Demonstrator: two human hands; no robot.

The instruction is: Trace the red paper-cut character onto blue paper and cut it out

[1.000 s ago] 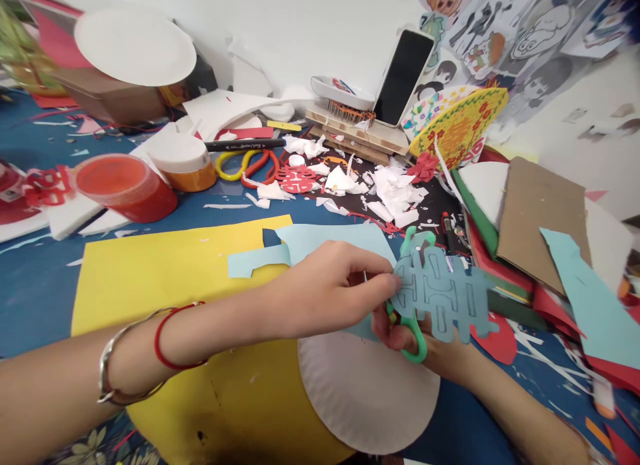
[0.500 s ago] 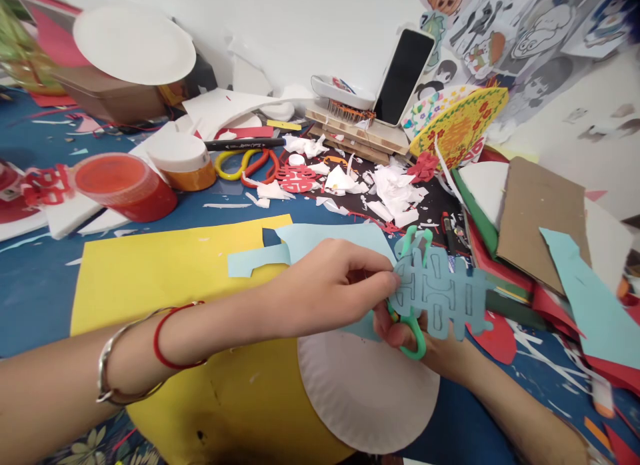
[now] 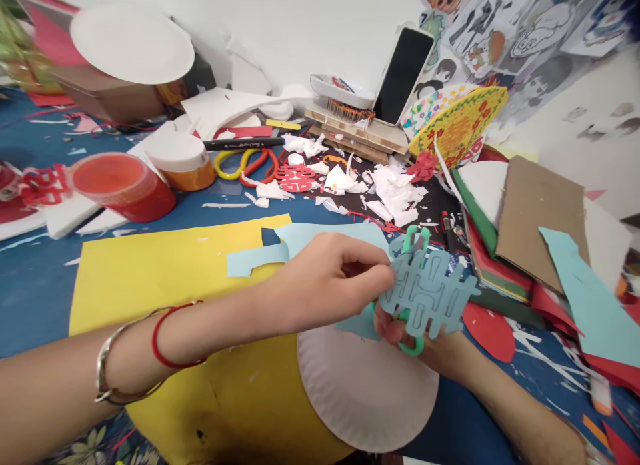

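My left hand (image 3: 325, 285) pinches the left edge of a light blue paper cutout (image 3: 425, 292), holding it above a white paper plate (image 3: 365, 392). My right hand (image 3: 425, 345) sits mostly behind the cutout, its fingers closed through the handles of green scissors (image 3: 413, 242). The scissor tips poke up above the cutout's top edge. Under my left forearm lies a large yellow paper sheet (image 3: 165, 272), with light blue paper offcuts (image 3: 300, 242) on its far edge.
A red tub (image 3: 120, 185), an orange-lidded pot (image 3: 180, 160), yellow-red scissors (image 3: 245, 164), a black marker (image 3: 245, 144) and white scraps (image 3: 395, 192) lie farther back. A phone (image 3: 403, 75) leans on wooden boards. Cardboard (image 3: 540, 212) and coloured paper stacks fill the right.
The blue cutout has turned and shifted a little left and down between my hands. The green scissors have shifted slightly with it. My left arm has barely moved.
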